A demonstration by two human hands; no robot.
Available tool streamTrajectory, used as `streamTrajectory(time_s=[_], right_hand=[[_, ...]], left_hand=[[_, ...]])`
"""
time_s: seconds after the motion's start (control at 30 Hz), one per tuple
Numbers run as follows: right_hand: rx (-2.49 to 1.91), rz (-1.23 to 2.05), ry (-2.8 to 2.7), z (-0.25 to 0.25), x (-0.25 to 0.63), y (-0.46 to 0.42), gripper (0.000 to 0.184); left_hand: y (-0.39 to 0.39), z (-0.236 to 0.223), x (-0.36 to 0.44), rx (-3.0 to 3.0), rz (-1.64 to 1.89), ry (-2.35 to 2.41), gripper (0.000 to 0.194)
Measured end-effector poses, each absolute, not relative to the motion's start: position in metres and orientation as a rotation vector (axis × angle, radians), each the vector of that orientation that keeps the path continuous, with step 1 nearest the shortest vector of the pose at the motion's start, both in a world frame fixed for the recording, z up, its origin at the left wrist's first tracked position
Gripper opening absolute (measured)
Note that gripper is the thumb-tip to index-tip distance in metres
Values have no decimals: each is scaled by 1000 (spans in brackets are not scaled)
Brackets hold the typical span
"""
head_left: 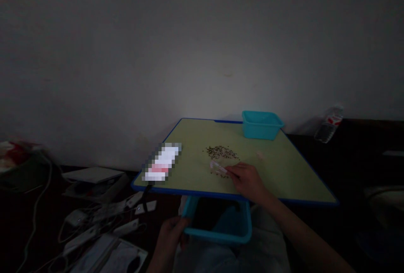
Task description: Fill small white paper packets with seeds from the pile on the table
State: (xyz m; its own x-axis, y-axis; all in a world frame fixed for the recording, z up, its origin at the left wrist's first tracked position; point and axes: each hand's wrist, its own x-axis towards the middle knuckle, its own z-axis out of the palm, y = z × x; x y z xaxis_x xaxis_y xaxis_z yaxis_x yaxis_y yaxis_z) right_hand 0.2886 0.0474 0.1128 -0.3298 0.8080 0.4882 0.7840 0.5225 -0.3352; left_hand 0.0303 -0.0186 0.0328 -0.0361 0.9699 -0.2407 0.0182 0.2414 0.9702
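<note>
My right hand (248, 180) reaches over the table from the right, its fingers pinched on a small translucent plastic piece (218, 167). Its exact kind is blurred in the dim light. Just beyond the piece lies a loose, spread pile of small dark grains (221, 152). A few more grains are scattered beside and under the piece. My left hand (173, 231) is closed on the left rim of a blue plastic basin (217, 236), which sits at my lap below the table's near edge. The basin's inside is dark, so its contents are hard to make out.
The pale-topped table (195, 134) has a blue edge. A second blue basin (261, 126) stands at its back right corner. On the left side lies a pixelated lit phone (162, 163) with a cable. Power strips (82, 239) and cords clutter the left. A plastic bottle (330, 124) leans at right.
</note>
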Motion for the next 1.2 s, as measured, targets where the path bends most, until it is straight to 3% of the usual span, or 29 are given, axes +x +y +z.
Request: streamTrajectory(time_s=[0.77,1.2], right_hand=[[-1211,268,-2130,120,287,13,24],[-1558,275,-1652,137,357,113,29]], left_hand=[[-17,32,33,926,1059,1388,35],[-15,24,33,959,1074,1395,35]])
